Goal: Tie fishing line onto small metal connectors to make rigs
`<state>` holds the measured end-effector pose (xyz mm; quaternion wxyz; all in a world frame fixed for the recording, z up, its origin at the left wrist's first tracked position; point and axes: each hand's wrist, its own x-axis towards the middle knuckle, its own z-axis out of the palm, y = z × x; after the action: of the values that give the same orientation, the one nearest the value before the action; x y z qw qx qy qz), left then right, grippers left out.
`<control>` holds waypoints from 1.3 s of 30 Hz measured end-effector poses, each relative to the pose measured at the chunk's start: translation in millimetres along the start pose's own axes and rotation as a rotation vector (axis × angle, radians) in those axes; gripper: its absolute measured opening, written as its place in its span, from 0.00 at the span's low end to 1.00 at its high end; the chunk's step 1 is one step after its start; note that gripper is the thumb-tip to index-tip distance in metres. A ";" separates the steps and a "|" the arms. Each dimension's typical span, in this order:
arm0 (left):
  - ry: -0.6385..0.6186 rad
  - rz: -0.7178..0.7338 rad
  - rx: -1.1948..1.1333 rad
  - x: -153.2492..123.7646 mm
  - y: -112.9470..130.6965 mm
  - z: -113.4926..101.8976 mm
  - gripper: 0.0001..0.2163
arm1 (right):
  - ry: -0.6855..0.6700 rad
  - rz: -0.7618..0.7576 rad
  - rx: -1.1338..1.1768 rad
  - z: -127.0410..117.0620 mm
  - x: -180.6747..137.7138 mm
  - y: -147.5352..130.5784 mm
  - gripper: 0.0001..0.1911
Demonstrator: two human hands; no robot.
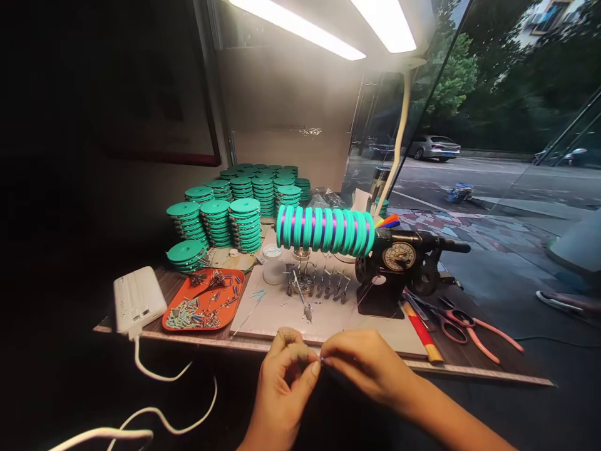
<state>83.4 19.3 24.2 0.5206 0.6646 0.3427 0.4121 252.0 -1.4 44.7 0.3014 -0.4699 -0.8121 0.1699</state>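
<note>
My left hand [287, 379] and my right hand [370, 366] meet at the fingertips just off the front edge of the table. Each is closed in a pinch, with thumb and forefinger pressed together. A tiny bluish bit shows between them, too small to name. Speckled coverings sit on fingers of the left hand. Beyond the hands, a pale board [263, 319] carries a thin rod-like piece [303, 297] and several small metal pieces [328, 282] hanging in a row. Above it, teal foam spools [323, 230] are lined up on the shaft of a black winding machine [422, 250].
On the left, an orange-red tray [206, 295] holds small parts, beside a white power bank [139, 299] with a cable. Stacked teal spools [245, 228] stand behind. Scissors [453, 327] and pink-handled pliers [486, 343] lie right. A lamp [300, 28] hangs overhead.
</note>
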 end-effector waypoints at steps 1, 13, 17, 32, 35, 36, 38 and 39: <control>0.008 0.003 0.006 0.5 0.7 0.0 0.04 | 0.005 0.009 0.030 -0.1 0.6 0.0 0.09; 0.081 0.035 0.095 3.8 3.8 -0.6 0.05 | 0.052 0.065 0.057 1.4 3.6 -8.7 0.11; 0.107 0.105 0.177 3.8 5.6 0.3 0.04 | 0.061 0.168 0.098 -0.1 6.1 -13.2 0.10; 0.038 -0.027 -0.022 3.3 5.4 0.7 0.06 | 0.076 0.194 0.031 0.1 1.6 -22.5 0.09; 0.027 -0.059 -0.083 3.4 3.8 0.4 0.07 | 0.144 0.119 0.054 -0.6 -6.4 -19.4 0.07; 0.024 -0.072 -0.089 3.2 3.5 0.3 0.07 | 0.195 0.091 0.052 0.0 -10.0 -17.8 0.08; 0.017 -0.091 -0.089 2.6 3.2 0.2 0.09 | 0.291 0.058 0.037 2.8 -17.5 -15.0 0.08; 0.015 -0.095 -0.091 2.3 3.2 0.2 0.09 | 0.315 0.059 0.037 4.8 -20.7 -14.2 0.08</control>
<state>84.7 20.5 27.8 0.5667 0.6201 0.3588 0.4070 247.3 -26.4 42.1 0.4287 -0.5086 -0.7373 0.1178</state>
